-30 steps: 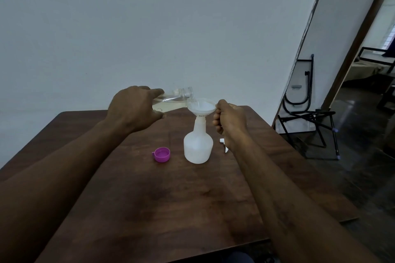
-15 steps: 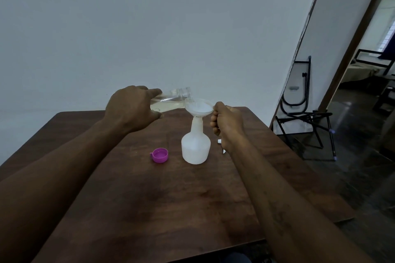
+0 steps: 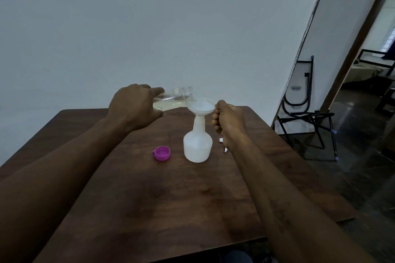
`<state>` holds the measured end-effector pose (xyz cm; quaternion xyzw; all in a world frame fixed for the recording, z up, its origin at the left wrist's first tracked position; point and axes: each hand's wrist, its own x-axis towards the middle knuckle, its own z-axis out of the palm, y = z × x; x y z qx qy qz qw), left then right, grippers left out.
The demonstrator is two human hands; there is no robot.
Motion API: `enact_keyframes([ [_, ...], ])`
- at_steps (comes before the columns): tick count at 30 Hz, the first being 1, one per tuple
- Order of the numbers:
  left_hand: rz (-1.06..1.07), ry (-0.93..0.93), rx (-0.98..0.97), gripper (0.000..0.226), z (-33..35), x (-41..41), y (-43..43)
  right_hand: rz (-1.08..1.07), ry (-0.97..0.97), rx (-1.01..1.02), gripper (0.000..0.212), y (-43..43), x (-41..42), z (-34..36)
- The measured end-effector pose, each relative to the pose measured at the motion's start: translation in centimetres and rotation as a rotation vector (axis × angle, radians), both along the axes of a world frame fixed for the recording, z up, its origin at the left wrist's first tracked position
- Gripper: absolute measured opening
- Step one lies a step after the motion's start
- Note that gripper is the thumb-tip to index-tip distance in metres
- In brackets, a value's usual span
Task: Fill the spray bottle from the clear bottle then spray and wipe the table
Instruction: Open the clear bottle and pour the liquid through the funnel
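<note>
A white spray bottle without its head stands upright near the middle of the brown table. A white funnel sits in its neck. My left hand grips the clear bottle, tipped almost level, its open mouth over the funnel's left rim; pale liquid lies inside it. My right hand pinches the funnel's right edge. A purple cap lies open side up, left of the spray bottle. A white part, mostly hidden behind my right wrist, lies on the table.
A white wall stands right behind the table's far edge. To the right, a folded black metal chair frame leans at the wall corner, beside a doorway onto a dark floor.
Both hands and the bottles hold nearly the same pose; the view has shifted slightly, and the clear bottle stays tipped over the funnel.
</note>
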<state>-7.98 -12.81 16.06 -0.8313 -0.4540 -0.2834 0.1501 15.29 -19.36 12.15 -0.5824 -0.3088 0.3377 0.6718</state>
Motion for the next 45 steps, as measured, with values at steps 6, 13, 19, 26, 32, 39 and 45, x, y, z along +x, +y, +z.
enact_keyframes([
  [6,0.011,0.009,0.012,0.066,0.0,0.0,-0.1,-0.007,0.004,-0.006,0.016,0.0,-0.1,0.1],
  [13,0.023,0.007,0.001,0.066,0.1,-0.1,-0.5,-0.007,-0.005,-0.008,0.013,0.0,-0.2,0.1],
  [19,0.027,-0.004,-0.013,0.063,0.0,-0.2,-0.7,0.007,-0.002,-0.002,0.015,0.0,-0.2,0.1],
  [26,0.044,0.027,-0.01,0.062,0.3,-0.2,-1.0,0.006,0.003,-0.004,0.017,-0.1,-0.3,0.3],
  [32,0.06,0.06,-0.002,0.062,0.6,-0.1,-1.1,0.005,0.001,-0.002,0.018,-0.2,-0.4,0.4],
  [39,0.066,0.054,-0.016,0.063,0.6,-0.1,-1.2,0.005,-0.012,-0.007,0.017,-0.1,-0.4,0.4],
  [45,0.07,0.041,-0.028,0.064,0.5,-0.1,-1.1,0.016,-0.007,-0.004,0.017,-0.1,-0.3,0.3],
])
